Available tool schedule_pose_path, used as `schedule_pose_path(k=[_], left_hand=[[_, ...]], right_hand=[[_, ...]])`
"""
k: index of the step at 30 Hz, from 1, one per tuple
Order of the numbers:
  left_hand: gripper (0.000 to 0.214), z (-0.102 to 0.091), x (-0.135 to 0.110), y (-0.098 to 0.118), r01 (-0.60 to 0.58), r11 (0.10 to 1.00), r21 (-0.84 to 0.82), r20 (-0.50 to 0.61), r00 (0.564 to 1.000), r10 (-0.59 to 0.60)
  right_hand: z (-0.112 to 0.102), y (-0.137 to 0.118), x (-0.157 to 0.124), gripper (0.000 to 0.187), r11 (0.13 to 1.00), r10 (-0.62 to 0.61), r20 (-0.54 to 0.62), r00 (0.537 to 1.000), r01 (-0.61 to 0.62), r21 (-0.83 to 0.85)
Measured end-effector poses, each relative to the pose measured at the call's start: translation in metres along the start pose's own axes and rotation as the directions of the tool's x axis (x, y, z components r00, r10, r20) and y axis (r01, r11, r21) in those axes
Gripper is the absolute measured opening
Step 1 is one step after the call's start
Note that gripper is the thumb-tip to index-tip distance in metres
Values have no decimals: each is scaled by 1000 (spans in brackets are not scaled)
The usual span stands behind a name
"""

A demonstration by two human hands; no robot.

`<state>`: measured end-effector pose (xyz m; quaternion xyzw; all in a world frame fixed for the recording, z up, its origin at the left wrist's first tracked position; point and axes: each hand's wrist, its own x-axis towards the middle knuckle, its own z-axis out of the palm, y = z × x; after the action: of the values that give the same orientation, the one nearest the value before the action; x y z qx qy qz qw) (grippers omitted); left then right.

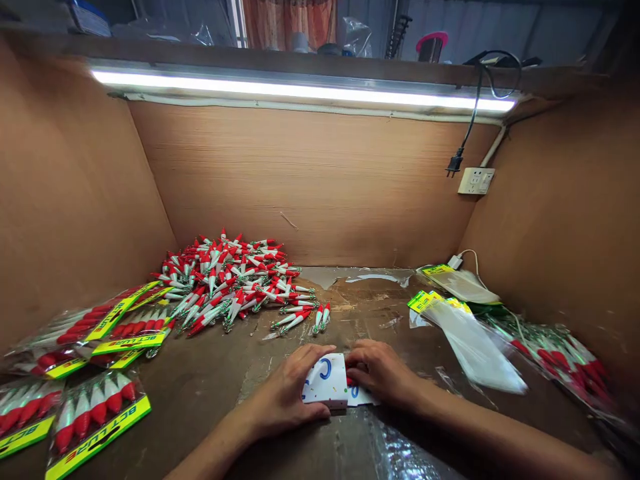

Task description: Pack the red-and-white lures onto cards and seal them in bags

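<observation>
A small white cardboard box (327,383) with blue curved marks and coloured specks lies on the table in front of me. My left hand (289,390) grips its left side, thumb along the near edge and fingers over the far edge. My right hand (383,373) is at the box's right end, its fingers curled inward. A bit of red shows beneath those fingers; what they hold is mostly hidden. A white flap (361,397) with a blue mark extends from the box under my right hand. Beyond my hands lies a heap of red-and-white fishing lures (225,280) with hooks.
Packed lure bags with yellow-green cards (97,423) lie at left. At right are clear plastic bags with yellow headers (470,340) and more bagged lures (565,360). Clear plastic wrap (405,447) lies near the front. A black plug (455,162) hangs by a wall socket (476,181).
</observation>
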<state>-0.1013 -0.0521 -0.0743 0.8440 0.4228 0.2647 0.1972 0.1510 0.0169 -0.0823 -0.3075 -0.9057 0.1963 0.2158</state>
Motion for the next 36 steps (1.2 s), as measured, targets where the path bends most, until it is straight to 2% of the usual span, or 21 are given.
schedule_pose_path(k=[4,6,8,9,12,14,16,19,22,24,26,28,29,31,33,36], left_hand=[[97,3,-3,-3,5,1000,-13,-12,1000,-5],[97,3,-4,-3,14,1000,-20,-6,1000,-14],[98,1,-3,-3,33,999,-28,-2,999,-33],[99,0,-3,-2,43,999,-29,-3,999,-43],[100,-2,-2,-2,63,998,-26,0,998,-63],[100,-2,-2,-4,68,997,-22,5,998,-68],[100,-1,-3,-6,72,997,-21,7,997,-72],[102,-2,-6,-6,83,996,-26,20,996,-82],[103,-2,-7,-4,78,996,-34,36,996,-77],[101,-3,-7,-2,73,996,-41,33,997,-72],[100,-3,-6,-1,72,996,-50,27,997,-71],[100,-3,-6,0,68,996,-53,29,997,-66],[100,-3,-6,-1,65,996,-54,32,997,-63],[100,-3,-6,-2,63,997,-52,31,998,-62],[101,-2,-6,-2,62,997,-46,26,998,-61],[101,-2,-6,-2,59,998,-33,27,998,-58]], right_hand=[[0,1,1,16,987,-154,51,987,150,61],[-8,9,6,17,969,-231,131,964,215,124],[-18,19,19,18,955,-271,200,942,237,176],[-23,24,29,18,959,-261,197,945,231,165],[-29,38,69,22,980,-178,26,984,179,-89],[-26,44,97,29,953,-188,-35,982,174,-249],[-20,47,120,36,927,-230,4,973,220,-304],[-14,50,139,33,896,-291,101,951,309,-320],[-18,54,138,27,880,-317,132,939,344,-328],[-25,56,130,25,882,-317,111,942,336,-330],[-34,59,119,25,930,-287,28,958,285,-233],[-44,63,107,26,984,-168,-44,985,170,58],[-49,65,101,28,964,-70,-35,997,77,254],[-59,68,88,40,840,93,63,994,-112,530],[-68,70,73,49,735,176,166,970,-242,633],[-76,67,51,52,651,223,262,939,-344,677]])
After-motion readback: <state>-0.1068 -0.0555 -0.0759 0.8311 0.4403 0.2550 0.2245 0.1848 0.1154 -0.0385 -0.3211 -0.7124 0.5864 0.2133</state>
